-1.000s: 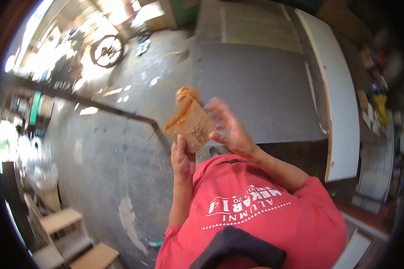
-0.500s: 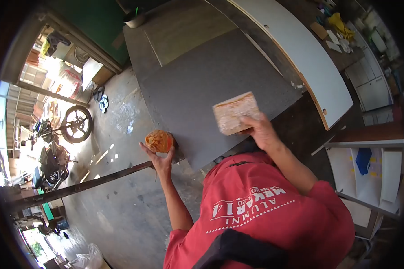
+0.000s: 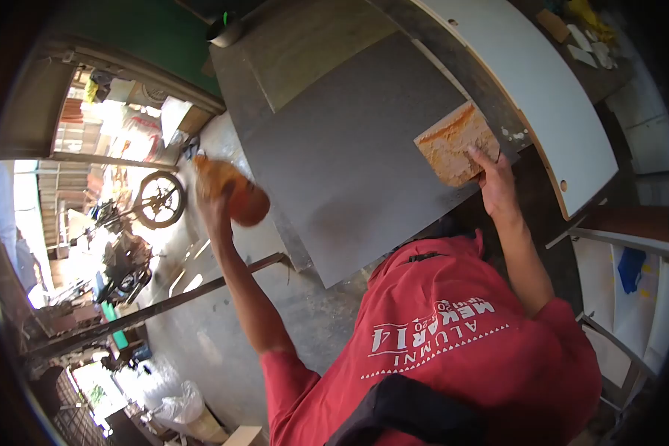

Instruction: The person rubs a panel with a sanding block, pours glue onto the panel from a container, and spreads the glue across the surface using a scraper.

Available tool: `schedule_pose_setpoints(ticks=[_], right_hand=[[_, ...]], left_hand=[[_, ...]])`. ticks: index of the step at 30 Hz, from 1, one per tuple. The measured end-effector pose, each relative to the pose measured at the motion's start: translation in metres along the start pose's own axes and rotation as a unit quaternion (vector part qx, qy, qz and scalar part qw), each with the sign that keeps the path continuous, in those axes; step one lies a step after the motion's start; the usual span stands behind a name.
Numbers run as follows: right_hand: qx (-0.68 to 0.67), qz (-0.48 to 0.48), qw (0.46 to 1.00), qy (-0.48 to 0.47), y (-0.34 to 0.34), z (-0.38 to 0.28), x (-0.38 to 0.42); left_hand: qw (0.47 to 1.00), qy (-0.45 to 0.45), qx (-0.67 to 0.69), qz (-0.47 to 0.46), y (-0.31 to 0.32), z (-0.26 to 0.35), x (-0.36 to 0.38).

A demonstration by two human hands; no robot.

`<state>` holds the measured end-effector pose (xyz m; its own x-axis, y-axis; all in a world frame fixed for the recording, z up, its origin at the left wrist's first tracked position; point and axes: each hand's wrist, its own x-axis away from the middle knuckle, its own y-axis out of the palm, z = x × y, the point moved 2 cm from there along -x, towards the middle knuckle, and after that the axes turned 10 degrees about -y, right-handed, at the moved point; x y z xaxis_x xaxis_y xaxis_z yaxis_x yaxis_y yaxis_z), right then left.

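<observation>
My left hand [image 3: 214, 208] is wrapped round an orange container [image 3: 250, 205], its outside crusted with yellowish, glue-like residue. It is held tilted off the left edge of the dark grey sheet [image 3: 349, 141] and is blurred by motion. Between the thumb and fingers of my right hand [image 3: 496, 184] is a flat, squarish piece of board [image 3: 450, 152]. An orange smear runs along the upper part of its pale, rough face. The piece overlaps the right part of the sheet in this view. A darker patch shows on the sheet near its front edge.
The sheet lies on a larger worktop [image 3: 256, 63] with a small pot [image 3: 224, 33] at its far corner. A long white panel [image 3: 543, 89] lies to the right. A metal bar [image 3: 201, 293] runs at the left, with a motorcycle [image 3: 130, 253] beyond. White shelving [image 3: 602, 282] stands right.
My left hand has lifted the container up and left from the sheet's corner and tilted it. My right hand has moved the board piece right and turned it, showing more of the orange smear.
</observation>
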<state>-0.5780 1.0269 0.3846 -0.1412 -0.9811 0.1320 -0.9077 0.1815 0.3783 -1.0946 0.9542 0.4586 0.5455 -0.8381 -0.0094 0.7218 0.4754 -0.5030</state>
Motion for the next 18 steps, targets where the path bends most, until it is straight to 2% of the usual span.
schedule_pose_setpoints(ticks=[1, 2, 3, 4, 5, 7, 8, 10, 11, 13, 15, 18], right_hand=[[-0.009, -0.007, 1.0, 0.013, -0.001, 0.001, -0.01], [-0.011, -0.04, 0.999, 0.025, -0.002, 0.003, -0.021], [-0.014, -0.074, 0.997, 0.034, -0.001, 0.004, -0.03], [-0.021, -0.08, 0.996, 0.034, 0.003, 0.004, -0.036], [-0.031, -0.086, 0.995, 0.042, 0.004, 0.004, -0.042], [-0.026, -0.123, 0.99, 0.069, -0.003, 0.005, -0.054], [-0.035, -0.122, 0.989, 0.075, -0.008, 0.004, -0.059], [-0.022, -0.158, 0.981, 0.109, -0.019, 0.003, -0.066], [-0.03, -0.153, 0.981, 0.113, -0.025, 0.004, -0.071], [-0.078, -0.135, 0.981, 0.113, -0.04, 0.007, -0.081], [-0.084, -0.123, 0.981, 0.125, -0.063, 0.006, -0.094], [-0.073, -0.088, 0.988, 0.107, -0.097, -0.003, -0.114]], left_hand=[[0.988, 0.07, -0.137, -0.014, 0.01, 0.025, -0.03], [0.988, -0.01, -0.132, -0.079, 0.025, 0.051, -0.051], [0.976, -0.019, -0.157, -0.152, 0.04, 0.066, -0.076], [0.939, -0.033, -0.243, -0.24, 0.059, 0.091, -0.093], [0.938, -0.039, -0.254, -0.233, 0.076, 0.119, -0.099], [0.825, -0.154, -0.425, -0.339, 0.124, 0.157, -0.104], [0.82, -0.157, -0.434, -0.338, 0.146, 0.162, -0.117], [0.705, -0.234, -0.553, -0.377, 0.189, 0.158, -0.136], [0.698, -0.234, -0.561, -0.377, 0.211, 0.157, -0.14], [0.545, -0.226, -0.719, -0.368, 0.256, 0.161, -0.142], [0.516, -0.209, -0.725, -0.404, 0.296, 0.176, -0.137], [0.468, -0.193, -0.758, -0.41, 0.338, 0.178, -0.142]])
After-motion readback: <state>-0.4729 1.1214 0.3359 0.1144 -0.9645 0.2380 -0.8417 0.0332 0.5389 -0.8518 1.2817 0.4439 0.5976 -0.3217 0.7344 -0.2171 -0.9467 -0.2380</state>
